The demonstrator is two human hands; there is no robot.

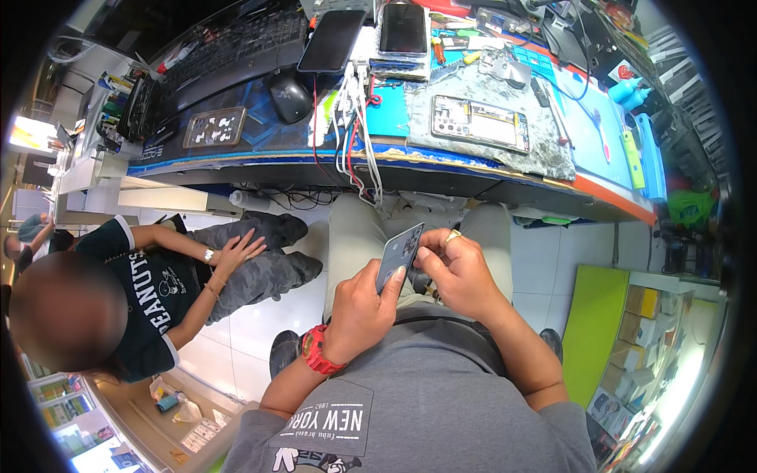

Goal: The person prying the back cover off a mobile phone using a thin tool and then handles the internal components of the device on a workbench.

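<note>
Grey phone back cover (400, 255) was held tilted over the lap, near of the worktop (441, 169) | left hand (359, 307) gripped its lower edge | right hand (453, 268) pinched its right edge | opened phone (479, 122) lay far on grey mat (544, 154) | seated person (158, 292) at left.

Grey phone back (400, 256) — red wristwatch (316, 352), blue mat (587, 126)
</note>
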